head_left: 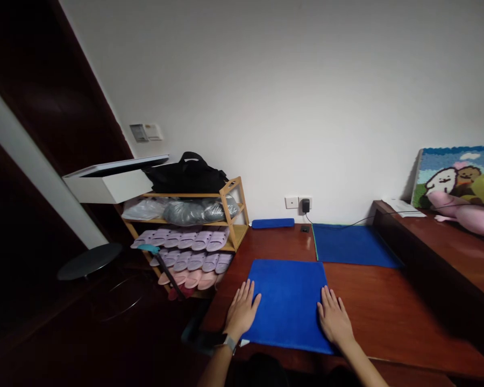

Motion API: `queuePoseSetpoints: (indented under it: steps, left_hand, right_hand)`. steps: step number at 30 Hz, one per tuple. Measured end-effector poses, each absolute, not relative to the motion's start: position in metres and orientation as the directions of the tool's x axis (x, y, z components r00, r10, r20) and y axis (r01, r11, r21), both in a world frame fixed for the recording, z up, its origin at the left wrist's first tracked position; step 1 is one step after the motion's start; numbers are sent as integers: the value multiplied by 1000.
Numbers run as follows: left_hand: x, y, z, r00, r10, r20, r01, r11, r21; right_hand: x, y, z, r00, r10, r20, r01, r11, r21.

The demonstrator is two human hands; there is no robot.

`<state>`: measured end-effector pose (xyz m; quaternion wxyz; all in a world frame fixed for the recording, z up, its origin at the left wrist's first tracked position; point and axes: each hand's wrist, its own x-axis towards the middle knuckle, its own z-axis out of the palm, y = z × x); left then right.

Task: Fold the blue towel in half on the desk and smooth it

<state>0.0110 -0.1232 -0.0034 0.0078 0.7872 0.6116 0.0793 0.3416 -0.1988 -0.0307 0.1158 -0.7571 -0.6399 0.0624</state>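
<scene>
A bright blue cloth [288, 303] lies spread out flat on the reddish-brown wooden table [371, 301], with a small white tag at its near left corner. My left hand [242, 309] rests flat on the cloth's left edge, fingers stretched out. On the opposite edge lies my right hand [334, 318], also flat with its fingers extended. Neither hand grips anything. Farther back on the table are a second, darker blue cloth [353, 246] with a green edge and a narrow folded blue cloth [273, 223] by the wall.
A black plug adapter [305, 205] sits in the wall socket, its cable trailing right. At left stands a wooden rack [236, 236] with slippers, a black bag [189, 174] and a white box [108, 185]. A raised shelf [460, 247] at right bears a pink plush toy [474, 217].
</scene>
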Motion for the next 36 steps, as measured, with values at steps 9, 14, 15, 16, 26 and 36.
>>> queuePoseSetpoints:
  steps: [9, 14, 15, 16, 26, 36]
  left_hand:
    - [7, -127, -10, 244, 958, 148, 958, -262, 116]
    - [37, -132, 15, 266, 948, 172, 954, -285, 95]
    - [55, -133, 20, 298, 935, 190, 941, -321, 106]
    - [77, -133, 24, 341, 917, 208, 920, -371, 125]
    - [205, -124, 4, 605, 785, 132, 737, -615, 280]
    - [30, -83, 10, 231, 968, 100, 958, -244, 152]
  right_hand:
    - [346, -148, -15, 203, 979, 1, 953, -197, -229]
    - [346, -147, -18, 186, 982, -14, 957, -184, -223]
    - [346, -148, -19, 186, 983, -14, 956, -184, -229]
    - [346, -148, -20, 187, 982, -12, 954, -184, -236]
    - [353, -147, -32, 110, 993, 35, 977, -102, -189]
    - [345, -149, -26, 191, 982, -6, 967, -189, -173]
